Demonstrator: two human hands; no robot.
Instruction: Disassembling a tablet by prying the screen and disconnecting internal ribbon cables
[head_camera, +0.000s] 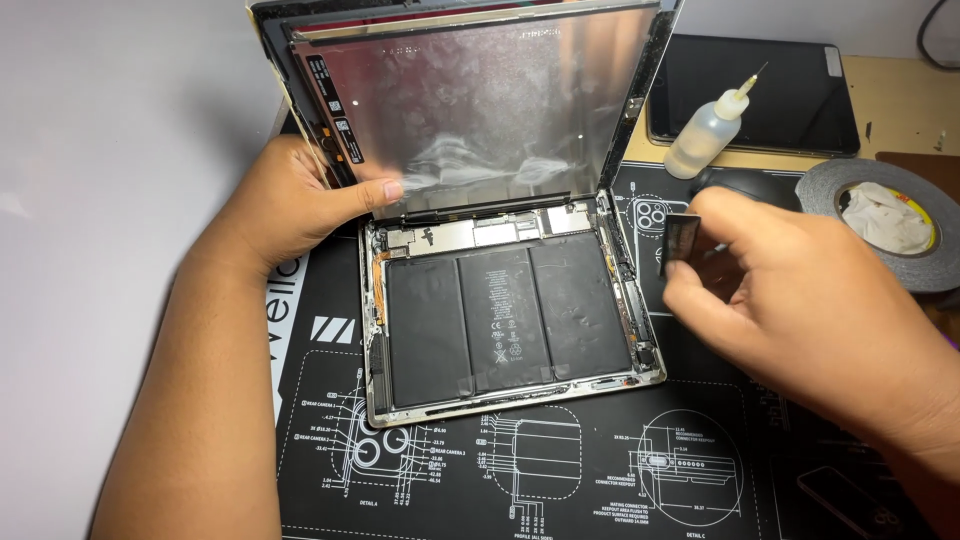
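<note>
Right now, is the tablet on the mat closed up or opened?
Opened. The left hand props the screen panel upright at the far edge of the tablet body, baring three black battery cells inside.

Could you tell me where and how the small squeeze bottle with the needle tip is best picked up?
Probably by its round body, from the right side: the squeeze bottle stands upright, its thin needle points up, and the raised screen panel crowds its left.

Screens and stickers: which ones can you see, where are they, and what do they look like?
Lifted screen panel: silvery back, held upright by the left hand.
Black stickers: narrow strips along its left edge.
Battery label: small white markings on the black middle cell.
Second tablet: dark screen, flat, top right.
</note>
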